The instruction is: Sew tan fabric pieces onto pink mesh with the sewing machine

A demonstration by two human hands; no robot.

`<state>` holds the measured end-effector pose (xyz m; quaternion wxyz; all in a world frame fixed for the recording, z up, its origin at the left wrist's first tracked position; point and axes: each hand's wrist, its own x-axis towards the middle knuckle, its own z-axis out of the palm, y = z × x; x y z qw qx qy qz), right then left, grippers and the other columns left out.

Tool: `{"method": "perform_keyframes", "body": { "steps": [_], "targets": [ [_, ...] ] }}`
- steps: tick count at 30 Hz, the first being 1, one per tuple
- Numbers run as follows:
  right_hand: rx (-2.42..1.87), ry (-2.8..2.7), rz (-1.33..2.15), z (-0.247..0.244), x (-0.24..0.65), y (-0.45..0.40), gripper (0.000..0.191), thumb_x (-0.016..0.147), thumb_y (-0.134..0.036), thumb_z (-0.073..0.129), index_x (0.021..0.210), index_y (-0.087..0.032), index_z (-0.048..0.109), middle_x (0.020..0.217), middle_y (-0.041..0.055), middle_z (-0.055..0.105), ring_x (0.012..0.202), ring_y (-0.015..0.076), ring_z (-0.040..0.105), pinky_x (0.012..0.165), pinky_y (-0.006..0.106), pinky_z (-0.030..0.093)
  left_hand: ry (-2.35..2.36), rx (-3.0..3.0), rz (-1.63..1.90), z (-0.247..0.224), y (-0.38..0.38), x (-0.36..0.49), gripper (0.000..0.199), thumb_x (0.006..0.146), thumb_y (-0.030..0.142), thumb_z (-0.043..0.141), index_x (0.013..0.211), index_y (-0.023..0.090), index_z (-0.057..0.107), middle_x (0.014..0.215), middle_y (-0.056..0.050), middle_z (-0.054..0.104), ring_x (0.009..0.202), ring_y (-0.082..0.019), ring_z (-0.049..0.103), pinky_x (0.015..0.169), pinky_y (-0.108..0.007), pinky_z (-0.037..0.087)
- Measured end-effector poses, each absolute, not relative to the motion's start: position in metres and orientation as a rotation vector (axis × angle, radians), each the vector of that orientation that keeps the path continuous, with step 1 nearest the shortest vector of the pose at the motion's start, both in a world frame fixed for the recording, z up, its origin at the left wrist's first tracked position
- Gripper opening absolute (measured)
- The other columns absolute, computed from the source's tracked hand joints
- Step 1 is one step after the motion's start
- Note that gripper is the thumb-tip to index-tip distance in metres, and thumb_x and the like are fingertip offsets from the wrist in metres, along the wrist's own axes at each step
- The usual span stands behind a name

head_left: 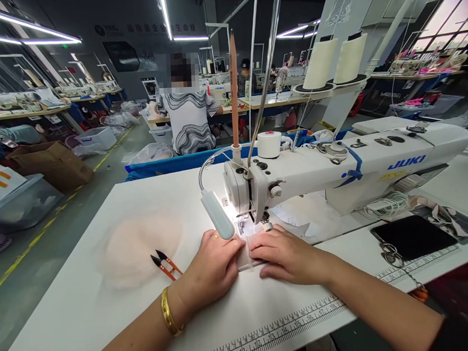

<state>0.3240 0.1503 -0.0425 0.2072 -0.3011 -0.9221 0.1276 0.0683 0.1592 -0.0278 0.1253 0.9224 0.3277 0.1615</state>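
Note:
A white sewing machine [296, 183] stands over the work, its needle area lit. Just in front of the presser foot, a narrow piece of pale fabric [244, 259] lies between my two hands. My left hand [218, 259] has its fingers bent and pinched on the fabric's left side; a gold bangle circles that wrist. On the fabric's right side rest the curved fingers of my right hand [287, 253], pressed together with the thumb lower down. Orange-handled thread snips [166, 265] lie beside my left hand, blades apart. The fabric under my fingers is mostly hidden.
Left on the table sits a blurred heap of pale sheer fabric [140, 249]. A small lamp [217, 215] hangs above my left hand. A black phone-like slab [413, 237] and keys [390, 254] lie right; a printed ruler [279, 331] edges the table. A person [188, 110] sits ahead.

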Motion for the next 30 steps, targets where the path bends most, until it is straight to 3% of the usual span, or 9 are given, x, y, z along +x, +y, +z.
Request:
{"method": "perform_keyframes", "body": {
  "steps": [4,6,10,13,16,20,23,30],
  "targets": [
    [-0.878,-2.37,0.514,-0.048,0.315,0.153,0.024,0.108,-0.023,0.046,0.095,-0.021,0.066,0.092,0.0026,0.07,0.085,0.019,0.058,0.082,0.034,0.044,1.023,2.616,0.325,-0.023,0.154,0.073,0.052,0.074,0.01,0.06,0.124,0.024,0.059,0.117,-0.008,0.063,0.105,-0.029,0.057,0.088,-0.043,0.043],
    [-0.945,-2.209,0.629,-0.049,0.312,0.154,0.022,0.107,-0.026,0.049,0.092,-0.021,0.065,0.089,0.0018,0.069,0.085,0.0191,0.059,0.082,0.033,0.045,1.051,2.554,0.331,-0.024,0.154,0.077,0.043,0.078,0.02,0.067,0.12,0.025,0.06,0.115,-0.007,0.063,0.106,-0.029,0.056,0.089,-0.043,0.042],
    [-1.072,-2.032,0.765,-0.05,0.308,0.156,0.021,0.103,-0.029,0.056,0.086,-0.021,0.065,0.086,0.0016,0.066,0.085,0.0198,0.059,0.08,0.033,0.046,1.135,2.47,0.505,-0.031,0.158,0.088,0.015,0.09,0.035,0.067,0.09,0.021,0.061,0.099,-0.005,0.064,0.092,-0.024,0.057,0.082,-0.04,0.042],
    [-1.081,-2.034,0.804,-0.05,0.308,0.155,0.021,0.103,-0.029,0.055,0.086,-0.021,0.065,0.084,0.0019,0.066,0.084,0.0201,0.058,0.079,0.034,0.046,1.118,2.457,0.662,-0.033,0.16,0.09,0.02,0.099,0.028,0.055,0.082,0.02,0.06,0.087,-0.004,0.063,0.083,-0.021,0.056,0.077,-0.037,0.042],
    [-0.98,-2.094,0.719,-0.048,0.31,0.154,0.021,0.104,-0.027,0.053,0.088,-0.022,0.065,0.091,0.003,0.069,0.089,0.0207,0.058,0.084,0.035,0.045,1.062,2.495,0.746,-0.029,0.155,0.086,0.024,0.102,0.02,0.047,0.086,0.021,0.065,0.085,-0.003,0.065,0.08,-0.019,0.057,0.077,-0.038,0.041],
    [-0.758,-2.378,0.51,-0.045,0.317,0.151,0.018,0.103,-0.023,0.051,0.092,-0.021,0.064,0.095,0.0034,0.07,0.089,0.0198,0.056,0.084,0.036,0.041,0.919,2.658,0.731,-0.028,0.145,0.076,0.024,0.102,0.016,0.05,0.096,0.025,0.071,0.097,-0.002,0.073,0.088,-0.019,0.064,0.092,-0.044,0.036],
    [-0.753,-2.513,0.377,-0.044,0.32,0.146,0.015,0.102,-0.023,0.054,0.095,-0.02,0.067,0.092,0.0036,0.068,0.09,0.0202,0.055,0.079,0.034,0.038,0.831,2.743,0.685,-0.033,0.139,0.074,0.023,0.101,0.014,0.053,0.096,0.025,0.072,0.093,0.0,0.074,0.086,-0.017,0.067,0.102,-0.048,0.031],
    [-0.786,-2.506,0.324,-0.046,0.319,0.145,0.019,0.103,-0.025,0.053,0.1,-0.02,0.07,0.093,0.0049,0.068,0.088,0.0203,0.053,0.078,0.034,0.035,0.851,2.776,0.676,-0.035,0.139,0.073,0.024,0.103,0.013,0.05,0.097,0.023,0.071,0.093,0.002,0.075,0.084,-0.015,0.068,0.104,-0.047,0.028]
  ]
}}
